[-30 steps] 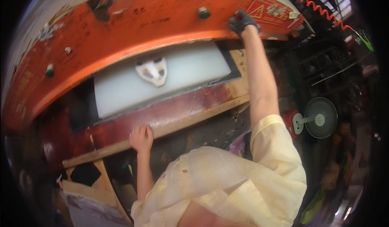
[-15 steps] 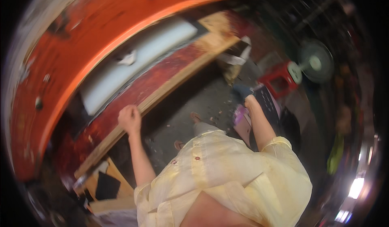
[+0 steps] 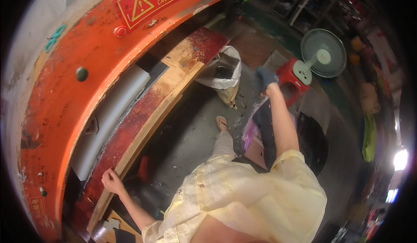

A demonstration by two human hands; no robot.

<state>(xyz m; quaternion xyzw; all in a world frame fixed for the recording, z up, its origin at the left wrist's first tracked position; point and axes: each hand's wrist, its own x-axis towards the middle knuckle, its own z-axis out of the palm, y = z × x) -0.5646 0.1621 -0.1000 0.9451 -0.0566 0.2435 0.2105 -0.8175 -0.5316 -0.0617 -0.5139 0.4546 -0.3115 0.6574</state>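
Observation:
My left hand (image 3: 112, 181) is at the front edge of a long red-painted wooden bench (image 3: 143, 113), its fingers curled in with nothing visible in them. My right arm reaches out to the right, and my right hand (image 3: 271, 89) is closed on a blue-grey piece (image 3: 265, 77), which looks soft. Its fingertips are mostly hidden. Beneath that forearm lies a dark sheet (image 3: 264, 128) on a stack with pinkish-purple plastic wrap (image 3: 250, 134). A pale, thick slab (image 3: 110, 121) lies at the back of the bench, under the orange machine frame (image 3: 56, 113).
An open white sack (image 3: 228, 80) stands beyond the bench. A red stool (image 3: 289, 80) and a round fan (image 3: 323, 54) stand at the far right. A black round shape (image 3: 312, 141) lies right of the stack. Small scraps dot the grey floor. Boards (image 3: 110, 225) lie at the lower left.
My view has turned, and the machine's front shows more fully. My left hand has moved nearer along the bench edge. My right arm stretches farther out, with the blue-grey piece lifted toward the stool.

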